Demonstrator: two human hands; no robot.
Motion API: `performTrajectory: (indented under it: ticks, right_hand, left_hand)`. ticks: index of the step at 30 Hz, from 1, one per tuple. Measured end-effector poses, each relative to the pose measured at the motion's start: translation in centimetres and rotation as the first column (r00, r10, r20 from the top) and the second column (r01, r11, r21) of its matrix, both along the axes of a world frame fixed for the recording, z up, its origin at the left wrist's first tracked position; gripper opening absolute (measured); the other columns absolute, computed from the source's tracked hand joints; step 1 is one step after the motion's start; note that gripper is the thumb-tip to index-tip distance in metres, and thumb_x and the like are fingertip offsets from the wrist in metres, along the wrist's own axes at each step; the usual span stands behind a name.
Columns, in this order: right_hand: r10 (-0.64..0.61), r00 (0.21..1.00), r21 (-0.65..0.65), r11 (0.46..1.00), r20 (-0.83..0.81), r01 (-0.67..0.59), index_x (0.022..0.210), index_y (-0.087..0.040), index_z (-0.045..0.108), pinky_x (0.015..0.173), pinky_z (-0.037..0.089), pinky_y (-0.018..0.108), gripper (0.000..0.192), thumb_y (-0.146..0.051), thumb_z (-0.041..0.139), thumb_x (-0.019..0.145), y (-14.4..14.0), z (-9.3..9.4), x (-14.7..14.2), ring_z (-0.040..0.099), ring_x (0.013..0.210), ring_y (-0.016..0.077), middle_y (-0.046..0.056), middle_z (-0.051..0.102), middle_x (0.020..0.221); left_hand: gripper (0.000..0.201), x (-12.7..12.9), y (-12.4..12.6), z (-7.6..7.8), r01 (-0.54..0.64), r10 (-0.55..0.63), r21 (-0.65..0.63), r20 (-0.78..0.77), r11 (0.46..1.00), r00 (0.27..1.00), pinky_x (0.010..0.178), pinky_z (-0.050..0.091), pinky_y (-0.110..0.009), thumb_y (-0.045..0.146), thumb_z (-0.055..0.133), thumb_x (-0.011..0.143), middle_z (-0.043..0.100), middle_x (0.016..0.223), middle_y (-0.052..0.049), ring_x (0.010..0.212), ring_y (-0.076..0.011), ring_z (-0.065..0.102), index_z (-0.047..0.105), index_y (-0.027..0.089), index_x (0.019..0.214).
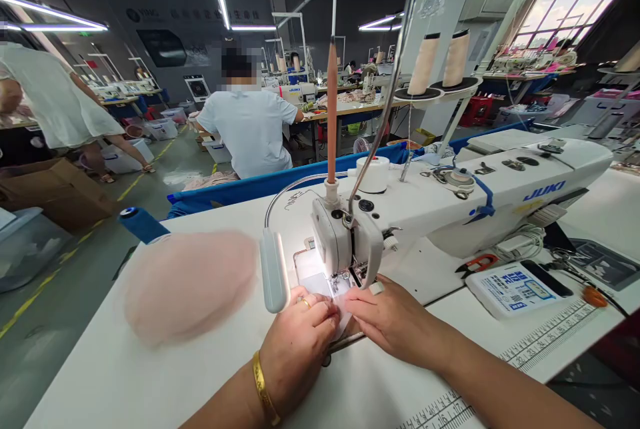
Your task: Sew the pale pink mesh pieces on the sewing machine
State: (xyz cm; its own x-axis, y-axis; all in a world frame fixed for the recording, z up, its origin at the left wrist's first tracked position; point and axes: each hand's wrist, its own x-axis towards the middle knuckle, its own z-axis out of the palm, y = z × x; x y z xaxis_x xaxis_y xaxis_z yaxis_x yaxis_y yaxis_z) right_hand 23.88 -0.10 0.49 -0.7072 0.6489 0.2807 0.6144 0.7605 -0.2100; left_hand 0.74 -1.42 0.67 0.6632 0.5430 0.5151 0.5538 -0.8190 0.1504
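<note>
both hands feeding a small white fabric piece (334, 297) under the sewing machine (450, 206) foot

our left hand (300, 339) at 7 o'clock and right hand (395, 319) at 4 o'clock press it flat, fingers together; we judge steady, even guiding keeps the seam straight.

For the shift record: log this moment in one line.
left hand: pressing white fabric piece | right hand: on same piece | site: JUKI sewing machine presser foot | lamp lit

two hands (345, 329), two thread cones (440, 59)
</note>
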Motion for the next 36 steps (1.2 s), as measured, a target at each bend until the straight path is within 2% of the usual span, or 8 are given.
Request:
performTrajectory:
  ticks: [5,9,15,18,24,27,34,36]
  right_hand:
    - [-0.009,1.0,0.015,1.0,-0.002,0.009,0.093,-0.021,0.065,0.076,0.042,0.034,0.021,-0.006,0.05,0.091,-0.2,-0.2,-0.2,0.053,0.079,0.021,0.004,0.069,0.094]
    - [-0.029,0.999,0.015,0.999,-0.016,0.029,0.101,-0.022,0.068,0.075,0.042,0.032,0.026,-0.007,0.048,0.093,-0.1,-0.7,-0.3,0.054,0.08,0.0214,0.005,0.067,0.09]
    - [-0.081,0.996,0.044,0.996,-0.038,0.083,0.098,-0.021,0.068,0.074,0.045,0.033,0.027,-0.006,0.047,0.089,0.2,-1.1,-0.3,0.054,0.083,0.0238,0.007,0.069,0.087]
    - [-0.1,0.994,0.056,0.993,-0.044,0.102,0.095,-0.02,0.068,0.074,0.048,0.034,0.025,-0.007,0.048,0.088,0.3,-1.1,-0.3,0.056,0.087,0.0253,0.008,0.07,0.091]
    - [-0.143,0.982,0.094,0.983,-0.124,0.155,0.108,-0.019,0.072,0.076,0.052,0.035,0.033,-0.008,0.047,0.09,0.3,-0.7,-0.7,0.061,0.09,0.0259,0.012,0.072,0.103]
    - [-0.127,0.979,0.102,0.984,-0.162,0.145,0.107,-0.019,0.073,0.077,0.053,0.036,0.034,-0.006,0.046,0.089,0.5,-1.0,-0.9,0.063,0.092,0.0262,0.012,0.073,0.108]
    - [-0.102,0.979,0.075,0.99,-0.177,0.117,0.109,-0.021,0.072,0.078,0.056,0.038,0.036,-0.007,0.047,0.088,0.5,-1.4,-0.9,0.065,0.098,0.0271,0.01,0.075,0.11]
    - [-0.095,0.979,0.078,0.991,-0.181,0.111,0.112,-0.02,0.072,0.078,0.057,0.038,0.037,-0.007,0.047,0.088,0.7,-1.3,-0.9,0.066,0.099,0.0272,0.01,0.075,0.11]
  left_hand:
    - [0.025,-0.2,-0.2,-0.1,-0.016,0.015,-0.023,-0.031,1.0,0.999,0.077,0.045,-0.037,-0.003,0.049,0.087,0.072,0.085,-0.001,0.067,-0.0166,0.06,0.058,0.02,0.08]
    - [0.026,-0.3,0.3,-0.3,-0.018,0.018,-0.021,-0.025,1.0,1.0,0.077,0.045,-0.038,-0.002,0.048,0.09,0.071,0.082,-0.001,0.065,-0.0166,0.059,0.059,0.02,0.08]
    - [0.025,-0.4,0.7,-0.6,-0.032,0.031,-0.008,-0.013,0.999,0.999,0.086,0.047,-0.037,0.0,0.047,0.094,0.076,0.095,-0.002,0.075,-0.0166,0.065,0.063,0.019,0.088]
    - [0.028,-0.4,1.0,-0.5,-0.046,0.046,-0.008,-0.032,0.999,0.998,0.088,0.047,-0.038,0.002,0.044,0.097,0.077,0.096,-0.002,0.075,-0.016,0.065,0.063,0.019,0.087]
    - [0.029,-0.6,1.5,-0.9,-0.111,0.109,-0.011,-0.122,0.994,0.987,0.095,0.046,-0.039,0.008,0.042,0.101,0.077,0.101,0.0,0.078,-0.0159,0.065,0.065,0.02,0.09]
    - [0.03,-0.8,1.7,-1.2,-0.128,0.123,-0.028,-0.153,0.991,0.981,0.098,0.045,-0.039,0.008,0.041,0.101,0.076,0.103,-0.001,0.08,-0.0158,0.065,0.066,0.02,0.09]
    - [0.031,-1.1,2.0,-1.7,-0.112,0.104,-0.067,-0.107,0.991,0.989,0.097,0.047,-0.041,0.009,0.041,0.102,0.075,0.097,-0.002,0.084,-0.0177,0.065,0.065,0.019,0.084]
    - [0.03,-1.1,2.0,-1.4,-0.121,0.115,-0.071,-0.078,0.99,0.99,0.095,0.048,-0.041,0.009,0.041,0.101,0.074,0.102,-0.004,0.089,-0.0197,0.066,0.064,0.019,0.084]
